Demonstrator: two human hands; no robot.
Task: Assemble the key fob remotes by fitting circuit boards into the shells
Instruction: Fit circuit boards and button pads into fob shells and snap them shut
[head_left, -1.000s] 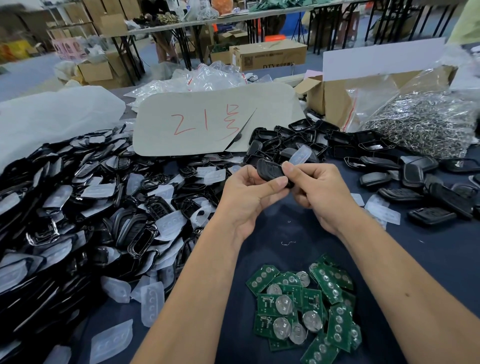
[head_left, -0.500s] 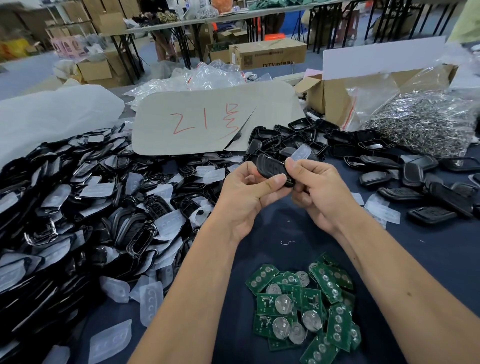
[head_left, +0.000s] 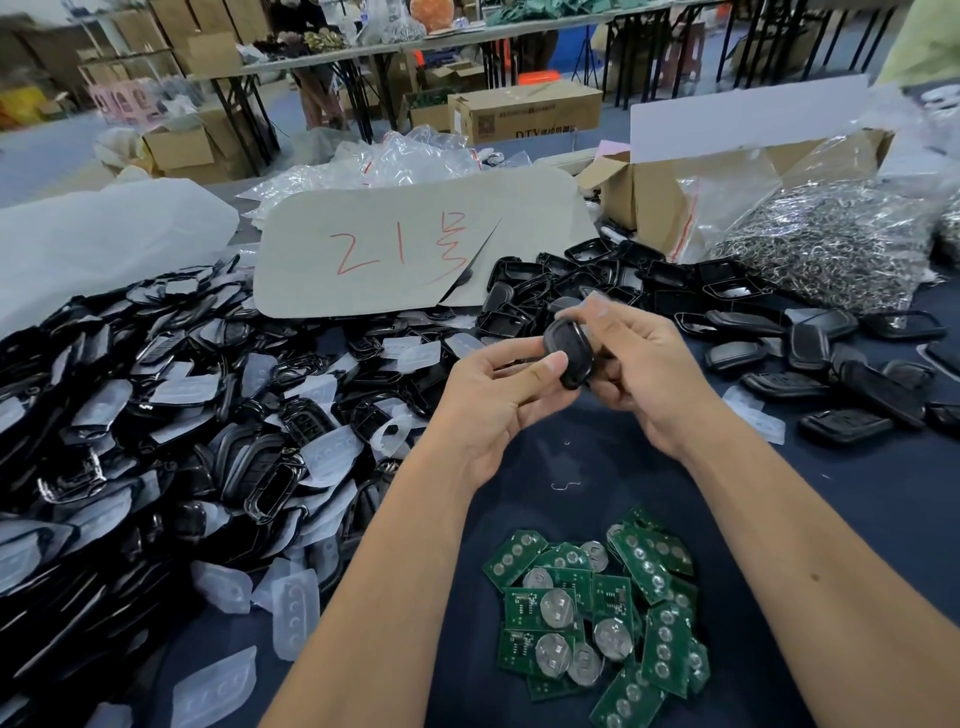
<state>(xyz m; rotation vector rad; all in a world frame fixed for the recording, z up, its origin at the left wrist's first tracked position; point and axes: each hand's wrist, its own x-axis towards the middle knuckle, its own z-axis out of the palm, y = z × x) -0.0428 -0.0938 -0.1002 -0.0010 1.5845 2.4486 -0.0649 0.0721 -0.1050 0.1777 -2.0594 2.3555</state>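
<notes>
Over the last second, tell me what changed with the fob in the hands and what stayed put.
The black key fob was turned: earlier it lay roughly flat between the fingertips, now it stands more on edge with its broad back toward the camera. The left hand and the right hand both kept hold of it throughout. The green circuit boards, the shell pile and the cardboard sign did not move.

Both hands meet above the middle of the dark blue cloth-covered table (head_left: 857, 519), the left hand (head_left: 498, 400) and right hand (head_left: 639, 374) holding one black oval key fob shell (head_left: 569, 353) between them. Nearer lies the heap of green circuit boards (head_left: 602, 618). Left spreads the pile of black shells and clear button pads (head_left: 156, 415). Far behind sits the grey cardboard sheet with red writing (head_left: 415, 249); far right, the clear bag of metal rings (head_left: 831, 249).
</notes>
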